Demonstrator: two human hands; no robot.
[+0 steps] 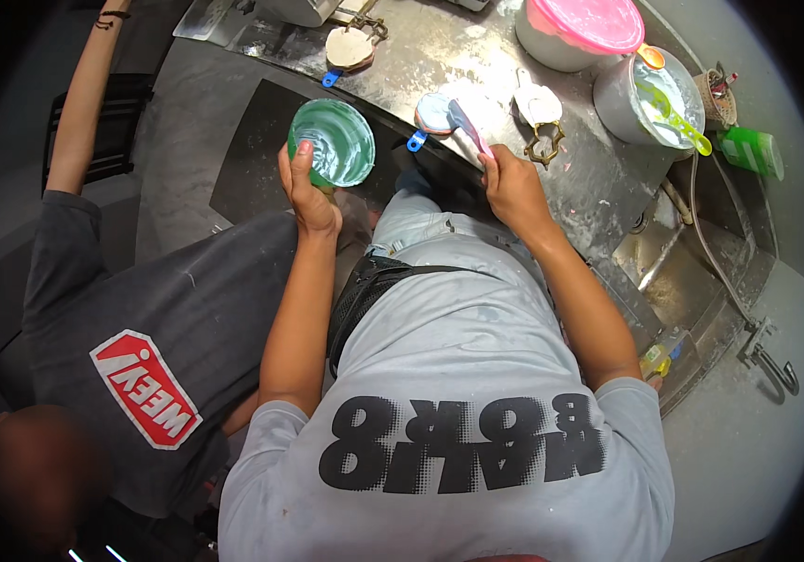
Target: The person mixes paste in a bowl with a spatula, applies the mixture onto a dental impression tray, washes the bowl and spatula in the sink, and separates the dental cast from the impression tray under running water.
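Note:
My left hand point(306, 192) grips a green flexible mixing bowl point(357, 140), its inside smeared with wet white paste. The fingers of my right hand point(514, 187) are closed round the pink handle of a spatula point(461, 120). Its grey-blue blade lies at the edge of a round mass of pale paste point(434, 110), which has a blue tab point(417, 140) sticking out over the counter's front edge. Right of the spatula, a white cast point(535, 96) sits on a brass-coloured hinged metal frame point(544, 142).
Another white cast point(349, 47) with a blue tab stands further left on the powdery steel counter point(599, 187). At right are a pink-lidded tub point(566, 47), a grey bucket point(622, 98) with a green scoop point(674, 117), and a sink point(650, 253). A co-worker point(168, 281) is close on my left.

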